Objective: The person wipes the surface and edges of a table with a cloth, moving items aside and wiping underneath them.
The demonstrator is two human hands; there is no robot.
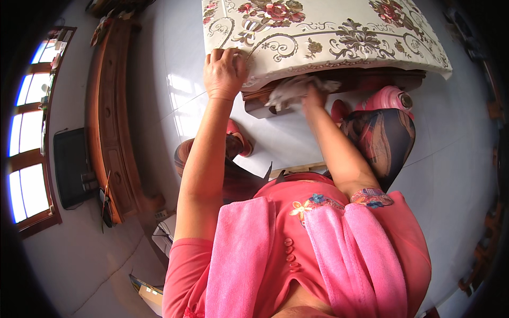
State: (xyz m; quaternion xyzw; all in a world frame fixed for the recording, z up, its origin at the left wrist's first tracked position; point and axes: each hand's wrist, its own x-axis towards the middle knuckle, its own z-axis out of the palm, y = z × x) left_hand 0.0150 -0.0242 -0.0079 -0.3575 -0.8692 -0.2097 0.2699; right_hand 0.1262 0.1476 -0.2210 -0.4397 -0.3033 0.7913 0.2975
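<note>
A floral tablecloth (314, 39) covers a dark wooden table (358, 79), whose front side shows below the cloth's raised edge. At the table's near left corner, my left hand (226, 71) rests with bent fingers on the cloth's edge; whether it pinches the fabric cannot be told. My right hand (316, 97) grips a crumpled pale cloth (292, 91) against the wooden side under the tablecloth. Both are a little blurred, and the fingertips are hidden in the pale cloth.
A pink, rounded container (385, 99) stands on the floor beside my right knee. A long wooden cabinet with drawers (115, 119) and a dark flat screen (71, 167) are at the left, near the windows (30, 133). A pink towel (242, 254) hangs over my shoulders.
</note>
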